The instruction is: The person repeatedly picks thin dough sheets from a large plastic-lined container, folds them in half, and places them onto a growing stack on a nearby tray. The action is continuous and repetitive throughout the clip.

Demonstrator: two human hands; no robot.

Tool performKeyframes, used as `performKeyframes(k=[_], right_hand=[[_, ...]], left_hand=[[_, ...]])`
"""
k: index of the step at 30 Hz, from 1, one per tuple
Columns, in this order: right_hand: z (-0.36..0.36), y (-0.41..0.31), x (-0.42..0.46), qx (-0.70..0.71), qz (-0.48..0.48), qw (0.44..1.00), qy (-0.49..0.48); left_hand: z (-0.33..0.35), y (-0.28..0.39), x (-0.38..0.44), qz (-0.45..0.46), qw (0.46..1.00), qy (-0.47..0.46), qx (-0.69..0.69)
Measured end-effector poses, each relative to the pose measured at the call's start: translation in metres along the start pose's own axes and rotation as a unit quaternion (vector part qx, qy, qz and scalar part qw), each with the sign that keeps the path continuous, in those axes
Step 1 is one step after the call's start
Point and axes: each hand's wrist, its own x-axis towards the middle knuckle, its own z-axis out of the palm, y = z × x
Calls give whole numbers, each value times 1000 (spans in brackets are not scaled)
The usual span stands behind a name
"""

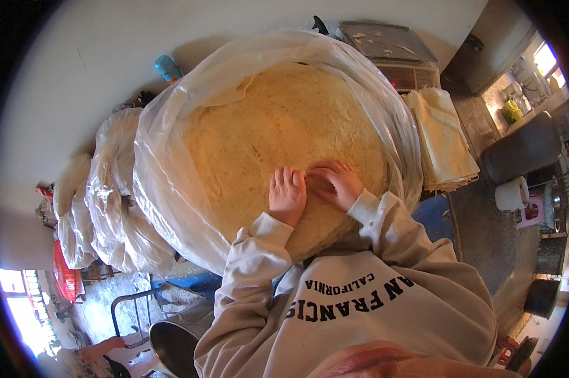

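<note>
A large round stack of thin flatbread sheets (284, 127) lies before me, yellowish and lightly browned. Clear plastic sheeting (171, 160) wraps loosely around its sides and back. My left hand (288, 196) rests on the near part of the top sheet, knuckles up, its thumb hidden. Close beside it, my right hand (337, 185) is turned inward, with its fingers bent towards the left hand's fingertips. Both hands touch the bread. Whether either one pinches a sheet is not clear.
Folded sheets (443, 137) lie right of the stack, near a scale (407, 76) bearing a metal tray (388, 41) with scraps. Several filled plastic bags (119, 189) stand left. A blue bottle (168, 68) is behind. Another person's arm (102, 348) and a metal pot (176, 347) show lower left.
</note>
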Motion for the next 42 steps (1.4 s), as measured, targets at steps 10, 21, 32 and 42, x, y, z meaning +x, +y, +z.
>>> performKeyframes(k=[10, 21, 32, 42], right_hand=[[-10, -6, 30, -126, -102, 986, 28], [-16, -11, 21, -33, -28, 999, 24], [-52, 10, -41, -33, 20, 999, 31], [-18, -17, -10, 415, 318, 847, -92]], left_hand=[[-24, 0, 12, -82, 985, -20, -153], [-34, -5, 13, -49, 987, -51, -144], [-46, -16, 33, -59, 982, 38, -173], [-82, -2, 57, -67, 975, 74, -199]])
